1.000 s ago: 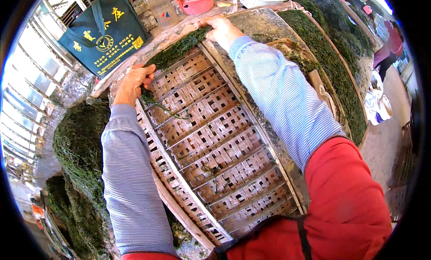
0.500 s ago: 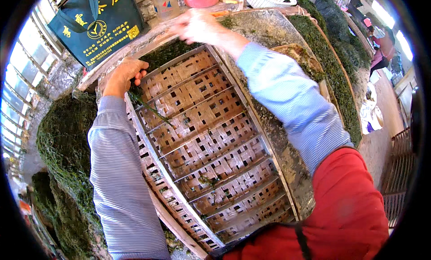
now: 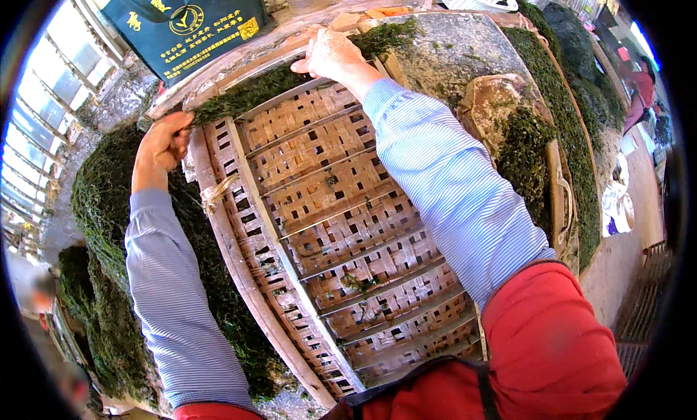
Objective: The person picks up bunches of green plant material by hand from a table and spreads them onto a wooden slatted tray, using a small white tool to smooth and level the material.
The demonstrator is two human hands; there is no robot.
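Dark green stringy strip (image 3: 250,97) lies at the far end of the woven tray (image 3: 327,220), just past the last slat. Key relation: the strip's long axis runs crosswise, left-near to right-far, roughly parallel to the slats and across the tray's own near-far length. So one hand per end, strip between them.

Left hand (image 3: 161,145): at the strip's left end, fingers curled narrow, fingertips at the strip's tip. Can't tell if strands are pinched.

Right hand (image 3: 330,57): on the right part of the strip, farther out than the left, fingers bent down toward it. Its own back hides the contact, so can't tell if it grips. Both hands are about equally close to the strip; neither has a gap to cross.

Tray: mostly bare weave, a small green scrap (image 3: 356,282) toward the near end. Wooden pole (image 3: 239,264) runs near-far along the tray's left side.

Further out: big green heap (image 3: 109,195) left of the left forearm. Another green tuft (image 3: 388,37) right-far of the right hand, by the grey slab (image 3: 465,46). Dark green bag (image 3: 200,46) left-far, beyond the strip.
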